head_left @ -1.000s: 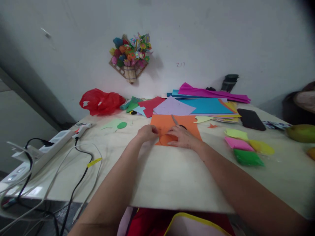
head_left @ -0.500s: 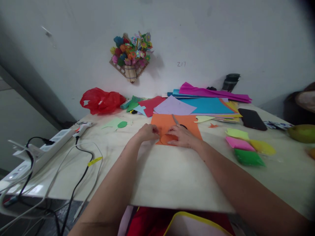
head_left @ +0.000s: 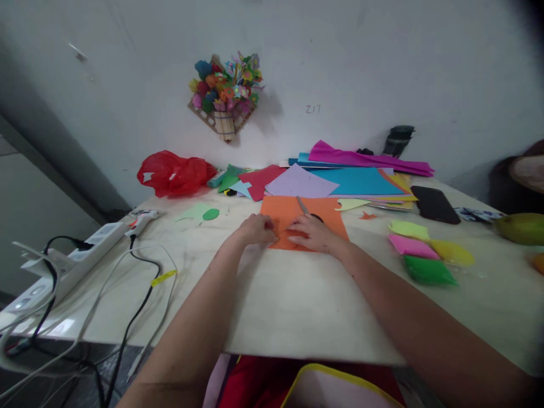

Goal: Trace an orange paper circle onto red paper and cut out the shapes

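Item 1: orange sheet, flat on the table, squarely before the person; both hands at its near half.

Item 2: left hand, at the sheet's left edge, fingers curled, thumb near them; whether its grip is clamped on anything cannot be told.

Item 3: right hand, palm down, fingers apart and resting on the sheet; grip not closed.

Item 4: scissors, blades pointing away, dark handle partly under the right hand.

Item 5: orange oval, between the hands. Half a second ago it showed darker than the sheet; now it nearly blends in (only faint lines remain). Judged to mean the piece lies flatter against the sheet, though a shift of light is possible.

Surroundings: orange scrap right of the sheet; green oval to the left; lilac sheet just beyond; smartphone farther right.
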Demonstrator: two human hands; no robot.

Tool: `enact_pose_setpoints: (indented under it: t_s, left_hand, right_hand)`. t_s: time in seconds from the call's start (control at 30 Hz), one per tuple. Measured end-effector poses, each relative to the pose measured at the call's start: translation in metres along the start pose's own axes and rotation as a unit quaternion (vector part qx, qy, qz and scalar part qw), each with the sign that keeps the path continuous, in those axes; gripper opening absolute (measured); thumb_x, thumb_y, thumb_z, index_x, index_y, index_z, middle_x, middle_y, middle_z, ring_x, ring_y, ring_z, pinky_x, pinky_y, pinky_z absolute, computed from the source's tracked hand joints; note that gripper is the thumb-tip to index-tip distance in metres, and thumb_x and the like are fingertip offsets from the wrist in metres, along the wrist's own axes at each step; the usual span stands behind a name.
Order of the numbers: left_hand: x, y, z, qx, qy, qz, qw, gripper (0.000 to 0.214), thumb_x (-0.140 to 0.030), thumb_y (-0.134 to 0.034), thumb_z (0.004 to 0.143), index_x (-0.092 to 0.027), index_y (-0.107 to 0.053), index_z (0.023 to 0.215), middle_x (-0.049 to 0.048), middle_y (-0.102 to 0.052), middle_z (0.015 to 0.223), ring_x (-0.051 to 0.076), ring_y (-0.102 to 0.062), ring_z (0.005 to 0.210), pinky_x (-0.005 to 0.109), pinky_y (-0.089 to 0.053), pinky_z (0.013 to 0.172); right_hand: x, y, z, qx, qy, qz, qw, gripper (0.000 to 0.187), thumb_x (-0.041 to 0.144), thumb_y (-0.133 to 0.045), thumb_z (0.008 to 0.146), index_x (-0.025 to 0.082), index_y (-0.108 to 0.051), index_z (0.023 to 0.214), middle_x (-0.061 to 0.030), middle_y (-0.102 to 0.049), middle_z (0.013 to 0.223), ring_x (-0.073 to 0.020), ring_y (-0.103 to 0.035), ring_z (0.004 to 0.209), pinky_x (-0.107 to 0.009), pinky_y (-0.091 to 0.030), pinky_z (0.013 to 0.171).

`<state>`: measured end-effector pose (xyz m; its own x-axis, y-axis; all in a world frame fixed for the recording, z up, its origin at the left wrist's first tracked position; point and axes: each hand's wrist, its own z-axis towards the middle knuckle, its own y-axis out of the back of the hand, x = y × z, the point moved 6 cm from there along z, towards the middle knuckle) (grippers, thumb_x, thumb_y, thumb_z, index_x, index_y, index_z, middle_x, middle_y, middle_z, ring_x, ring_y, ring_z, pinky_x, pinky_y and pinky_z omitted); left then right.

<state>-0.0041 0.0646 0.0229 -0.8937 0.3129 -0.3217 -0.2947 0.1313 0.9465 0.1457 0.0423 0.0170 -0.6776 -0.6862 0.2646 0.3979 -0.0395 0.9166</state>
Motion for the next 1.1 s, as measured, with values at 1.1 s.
enact_pose_setpoints:
  t_s: [1.1]
  left_hand:
    - [-0.009,-0.009,0.006,-0.046,-0.003,0.060,0.997,0.053,-0.064,-0.060,0.051,-0.025,-0.057,0.087,0.0044,-0.055,0.096,0.024,-0.048,0.095,0.032,-0.041,0.075]
  right_hand:
    - [-0.048,0.028,-0.017,-0.074,-0.296,-0.150,0.941,0.039,0.046,-0.045,0.076,0.016,-0.060,0.096,-0.0121,-0.051,0.098,-0.0240,-0.049,0.092,-0.032,-0.039,0.073]
